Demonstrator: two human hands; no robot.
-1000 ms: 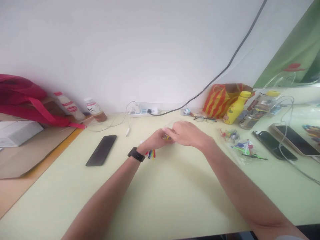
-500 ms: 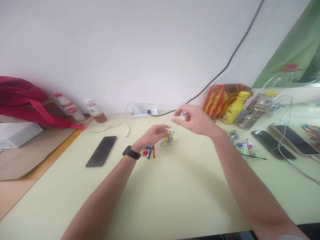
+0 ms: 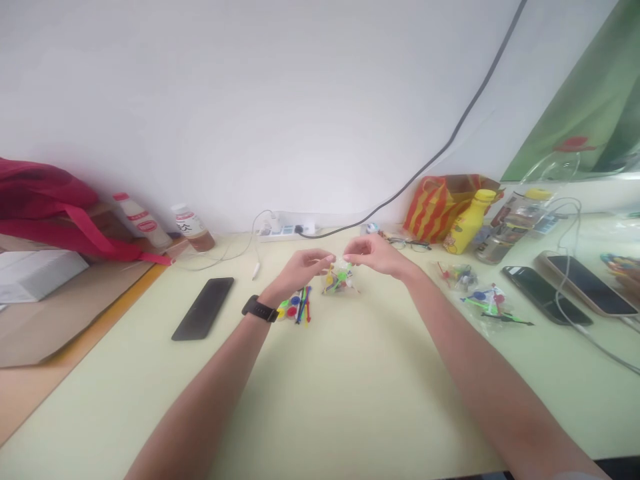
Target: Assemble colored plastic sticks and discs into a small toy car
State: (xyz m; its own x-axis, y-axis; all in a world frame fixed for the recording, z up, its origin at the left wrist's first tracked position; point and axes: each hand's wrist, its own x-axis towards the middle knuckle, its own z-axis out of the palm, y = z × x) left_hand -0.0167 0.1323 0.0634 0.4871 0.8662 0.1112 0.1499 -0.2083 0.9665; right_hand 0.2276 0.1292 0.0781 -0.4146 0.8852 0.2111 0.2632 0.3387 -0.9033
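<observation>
- The clear bag, with small coloured pieces inside, is upright between the two hands above the pale table; whether its bottom touches the tabletop, I cannot tell.
- Left of the bag, the left hand has thumb and fingertips drawn together, pinching its top edge.
- Right of the bag, the right hand pinches the same edge, thumb against forefinger, the other fingers loosely curled.
- Left of the bag and nearer the person, loose coloured pieces lie near the watch.
- Farther left of the bag lies a black phone.
- Well right of the bag lie two more packets of pieces, one farther back, one nearer.
- Behind the bag, toward the wall, is a power strip.
</observation>
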